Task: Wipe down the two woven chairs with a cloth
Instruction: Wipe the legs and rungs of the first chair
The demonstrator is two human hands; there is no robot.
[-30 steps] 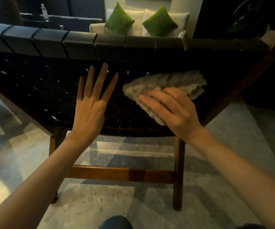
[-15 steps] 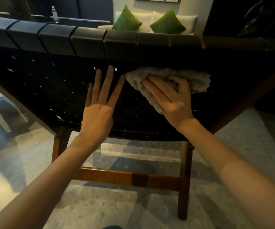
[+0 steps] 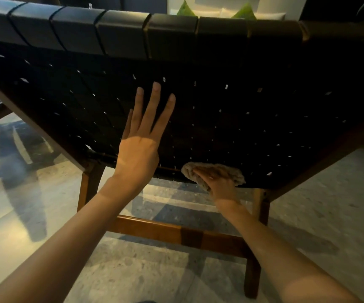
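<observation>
Two hands on the dark woven chair back: left hand flat, fingers straight and spread, on the weave; right hand, fingers laid flat, presses beige cloth against its lower edge.

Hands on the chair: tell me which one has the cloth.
The right hand, low at the woven chair back's bottom edge, presses the beige cloth there; the left hand lies flat on the weave higher up, bare.

The person's left hand and right hand are bare. The left hand's fingers are long and thin with short nails. Back from the fingers, the left arm and right arm are bare too.
</observation>
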